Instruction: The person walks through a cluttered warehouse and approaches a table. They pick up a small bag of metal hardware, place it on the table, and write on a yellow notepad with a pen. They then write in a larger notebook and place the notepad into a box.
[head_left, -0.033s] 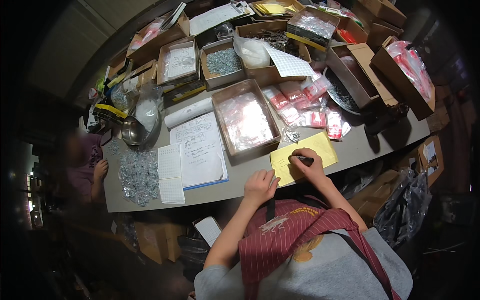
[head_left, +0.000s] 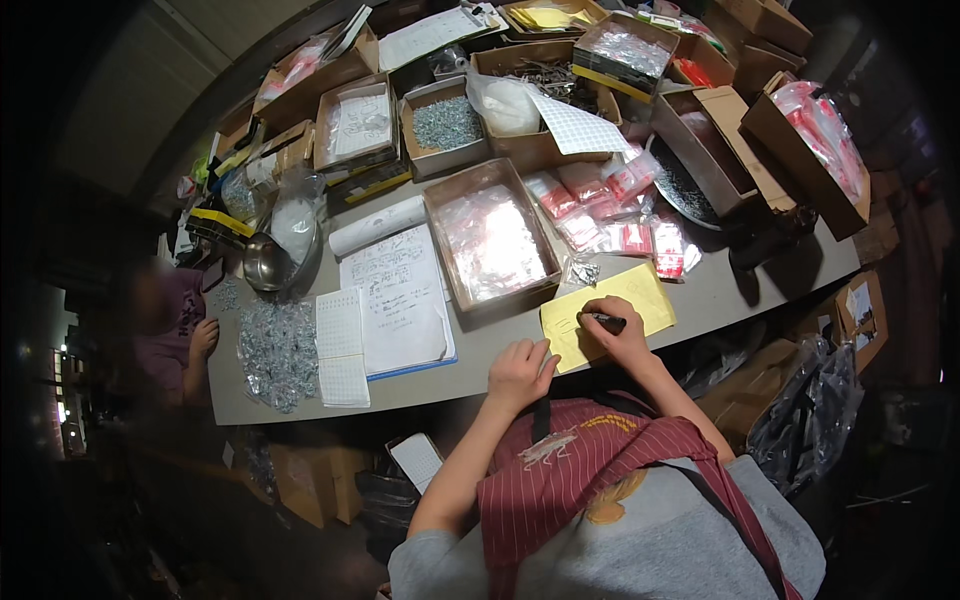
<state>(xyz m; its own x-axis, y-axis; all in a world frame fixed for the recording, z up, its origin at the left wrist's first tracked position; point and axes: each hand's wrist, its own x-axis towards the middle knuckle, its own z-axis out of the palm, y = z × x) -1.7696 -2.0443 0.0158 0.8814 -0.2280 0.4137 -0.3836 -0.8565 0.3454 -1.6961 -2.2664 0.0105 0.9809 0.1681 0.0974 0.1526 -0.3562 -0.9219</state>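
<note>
A: The yellow card (head_left: 608, 312) lies at the tabletop (head_left: 720, 295) edge; right hand (head_left: 618, 330) fingers pinch a black pen (head_left: 603, 321) on it.
B: Left hand (head_left: 520, 372), fingers loosely curled, rests beside; unpinned, the card could skid, smearing ink toward the box (head_left: 490, 245).

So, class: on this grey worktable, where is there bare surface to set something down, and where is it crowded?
Bare grey tabletop shows right of the yellow paper sheet under the right hand, and along the near edge between the white handwritten sheet and the left hand. The far side is packed with brown cardboard boxes and red-and-clear plastic packets.
</note>
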